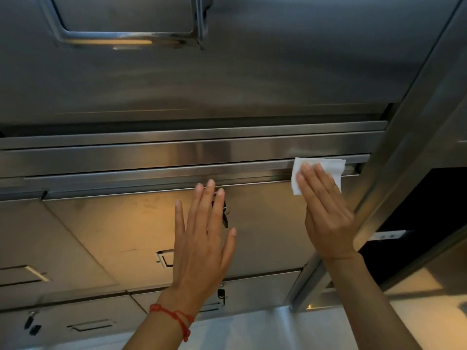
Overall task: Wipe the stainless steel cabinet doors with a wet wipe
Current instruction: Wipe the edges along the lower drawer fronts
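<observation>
Two bare forearms reach up from the bottom of the frame toward a bank of stainless steel cabinets, the left wrist tied with a red string bracelet [174, 318]. At center, the left hand [202, 246] lies flat and open against the cabinet door [121, 223], fingers straight and slightly spread, holding nothing; its fingertips reach the door's upper edge, just below a horizontal steel rail [151, 173]. Partly hidden behind those fingers is a small dark latch [225, 218] on the door face.

To the right and a little higher, the right hand [326, 215] presses a white wet wipe [328, 168] against the right end of the same rail, where the door meets a vertical steel post [394, 173]. The fingers are straight and close together, laid over the wipe rather than curled around it; the wipe's upper and right edges show beyond the fingertips. The hands are apart, the wipe lying only under the right one, well clear of the left.

Warm orange light reflects off the door below the hands. Above, a broad steel panel carries a recessed handle [126, 36]. Lower down, more steel doors show recessed pulls [165, 258] and a key [221, 294] hanging in a lock.
</observation>
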Available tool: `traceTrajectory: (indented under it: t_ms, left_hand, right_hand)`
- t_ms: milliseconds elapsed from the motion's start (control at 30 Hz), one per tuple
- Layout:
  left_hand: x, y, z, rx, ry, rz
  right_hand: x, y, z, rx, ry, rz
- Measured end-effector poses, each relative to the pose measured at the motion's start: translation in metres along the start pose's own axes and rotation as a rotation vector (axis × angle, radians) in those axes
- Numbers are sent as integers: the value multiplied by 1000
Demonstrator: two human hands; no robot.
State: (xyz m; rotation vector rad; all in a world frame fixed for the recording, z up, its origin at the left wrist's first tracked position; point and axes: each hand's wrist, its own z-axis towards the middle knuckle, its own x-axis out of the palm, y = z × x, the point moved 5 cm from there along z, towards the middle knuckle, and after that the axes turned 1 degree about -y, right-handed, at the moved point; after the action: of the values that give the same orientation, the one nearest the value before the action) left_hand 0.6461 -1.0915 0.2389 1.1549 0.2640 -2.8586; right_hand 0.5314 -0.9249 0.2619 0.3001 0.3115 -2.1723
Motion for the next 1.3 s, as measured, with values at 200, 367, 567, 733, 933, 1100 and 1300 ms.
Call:
traceTrajectory:
  t_ms: [200,367,567,733,933,1100,1300]
  left_hand:
    - [13,-25,3,-4,39,33]
    - [23,-46,9,19,44,88]
    - [34,-59,15,13,41,141]
    - [44,-64,22,-12,41,151]
    - [47,-64,22,-31,33,167]
    - [49,-62,23,-15,19,172]
    - [51,-63,22,-37,12,179]
  right_hand:
    - [-1,-15,3,-18,4,17]
    - [0,-23,2,-39,20,31]
    - [1,-27,-4,-34,31,49]
    - [3,-28,-5,-23,19,71]
    - [1,-42,-9,-40,-21,17]
    - [0,-50,-10,16,-65,3]
    - [7,-38,-7,-54,-52,30]
